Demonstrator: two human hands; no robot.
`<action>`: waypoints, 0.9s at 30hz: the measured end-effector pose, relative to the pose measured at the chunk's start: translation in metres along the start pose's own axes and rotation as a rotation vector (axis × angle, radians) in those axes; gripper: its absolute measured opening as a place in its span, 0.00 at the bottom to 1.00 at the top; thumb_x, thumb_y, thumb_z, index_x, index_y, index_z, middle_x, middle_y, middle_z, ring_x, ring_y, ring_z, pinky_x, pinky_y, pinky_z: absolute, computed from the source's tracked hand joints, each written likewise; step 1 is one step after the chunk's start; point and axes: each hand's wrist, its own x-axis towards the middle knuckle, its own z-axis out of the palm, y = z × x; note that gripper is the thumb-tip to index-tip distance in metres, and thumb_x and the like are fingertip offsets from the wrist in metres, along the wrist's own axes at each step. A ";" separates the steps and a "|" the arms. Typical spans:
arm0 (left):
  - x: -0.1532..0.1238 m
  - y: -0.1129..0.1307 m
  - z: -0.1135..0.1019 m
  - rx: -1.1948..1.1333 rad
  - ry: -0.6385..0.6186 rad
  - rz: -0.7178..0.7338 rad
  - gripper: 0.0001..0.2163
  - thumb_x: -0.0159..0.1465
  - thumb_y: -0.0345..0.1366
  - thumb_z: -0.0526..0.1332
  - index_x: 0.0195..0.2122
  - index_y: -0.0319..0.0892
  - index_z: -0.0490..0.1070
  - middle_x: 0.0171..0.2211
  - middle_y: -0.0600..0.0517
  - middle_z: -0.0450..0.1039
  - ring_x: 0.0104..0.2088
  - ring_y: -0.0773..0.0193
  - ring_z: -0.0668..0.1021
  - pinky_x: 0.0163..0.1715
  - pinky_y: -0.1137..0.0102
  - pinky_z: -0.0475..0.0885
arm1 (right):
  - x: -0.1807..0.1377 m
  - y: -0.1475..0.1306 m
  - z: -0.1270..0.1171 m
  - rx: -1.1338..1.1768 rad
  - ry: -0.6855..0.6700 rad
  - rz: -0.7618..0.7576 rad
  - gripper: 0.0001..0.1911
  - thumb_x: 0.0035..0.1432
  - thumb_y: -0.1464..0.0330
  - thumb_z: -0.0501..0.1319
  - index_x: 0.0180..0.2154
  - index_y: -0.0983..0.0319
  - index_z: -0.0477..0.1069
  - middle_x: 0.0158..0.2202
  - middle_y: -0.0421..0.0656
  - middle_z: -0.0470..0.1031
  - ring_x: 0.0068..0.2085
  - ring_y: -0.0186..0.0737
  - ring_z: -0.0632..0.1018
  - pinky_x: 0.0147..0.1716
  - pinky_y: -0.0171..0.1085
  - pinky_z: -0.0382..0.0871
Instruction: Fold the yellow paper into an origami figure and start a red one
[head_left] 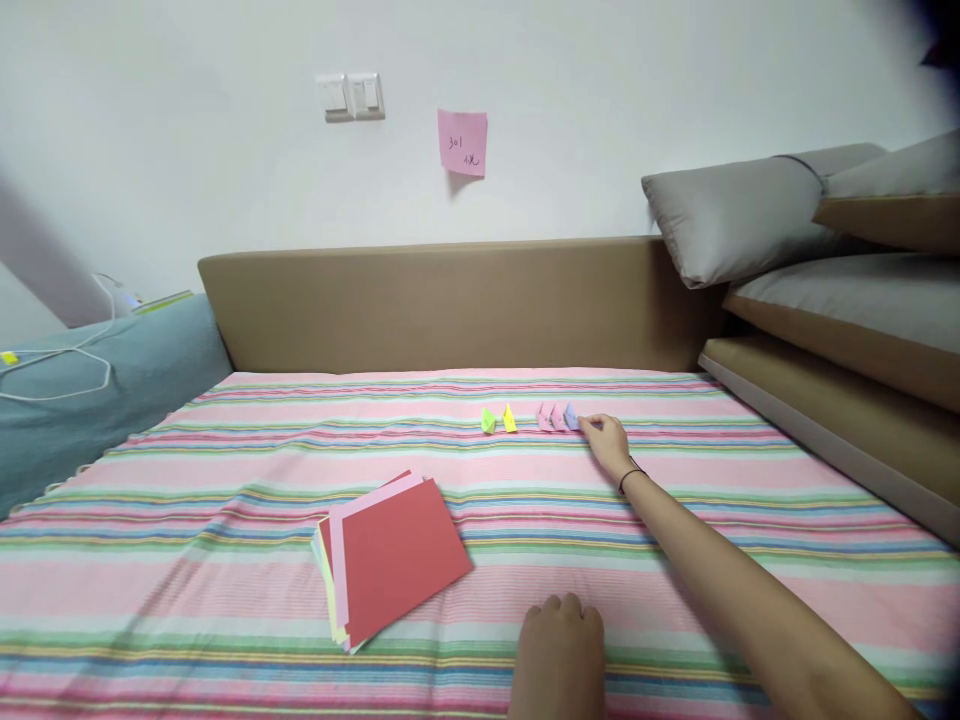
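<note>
My right hand (606,443) reaches across the bed with thumb and fingers pinched at the right edge of a small blue folded-paper piece (572,416). Just left of it stand two pink folded-paper pieces (550,417), close together in the same row. Farther left, past a small gap, are a yellow folded piece (509,418) and a green one (488,421). Low in the view, my left hand (560,640) rests on the striped cloth, knuckles forward and fingers curled under, with nothing visible in it.
A stack of coloured paper sheets (405,560), red on top, lies on the striped bedspread (225,480). Behind runs a brown backrest (450,310). Grey cushions (750,215) are piled at the right. A white cable (105,370) lies over the blue-covered armrest (165,345) at left.
</note>
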 end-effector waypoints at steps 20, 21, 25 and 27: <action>0.113 -0.076 0.009 -0.367 0.938 -0.339 0.27 0.59 0.31 0.56 0.59 0.27 0.57 0.59 0.31 0.59 0.62 0.46 0.62 0.61 0.53 0.58 | -0.051 0.002 -0.010 0.340 0.091 0.079 0.17 0.62 0.63 0.58 0.51 0.63 0.67 0.49 0.47 0.71 0.45 0.41 0.75 0.42 0.46 0.72; 0.128 -0.081 -0.003 -0.385 0.982 -0.369 0.26 0.59 0.30 0.56 0.59 0.27 0.57 0.58 0.31 0.60 0.61 0.46 0.63 0.60 0.53 0.59 | -0.051 0.003 -0.009 0.349 0.095 0.078 0.17 0.62 0.63 0.58 0.50 0.63 0.67 0.49 0.47 0.71 0.44 0.41 0.75 0.42 0.45 0.73; 0.177 -0.108 -0.045 -0.461 1.160 -0.471 0.19 0.65 0.33 0.56 0.56 0.36 0.62 0.55 0.39 0.64 0.55 0.51 0.69 0.53 0.52 0.67 | -0.050 0.006 -0.007 0.389 0.112 0.069 0.15 0.63 0.64 0.58 0.49 0.64 0.67 0.47 0.46 0.71 0.42 0.39 0.76 0.40 0.43 0.73; 0.189 -0.121 -0.055 -0.491 1.197 -0.469 0.17 0.65 0.39 0.58 0.53 0.40 0.65 0.52 0.44 0.67 0.49 0.56 0.74 0.47 0.55 0.72 | -0.050 0.007 -0.006 0.399 0.123 0.065 0.14 0.62 0.64 0.58 0.47 0.64 0.68 0.46 0.45 0.71 0.40 0.38 0.75 0.39 0.43 0.73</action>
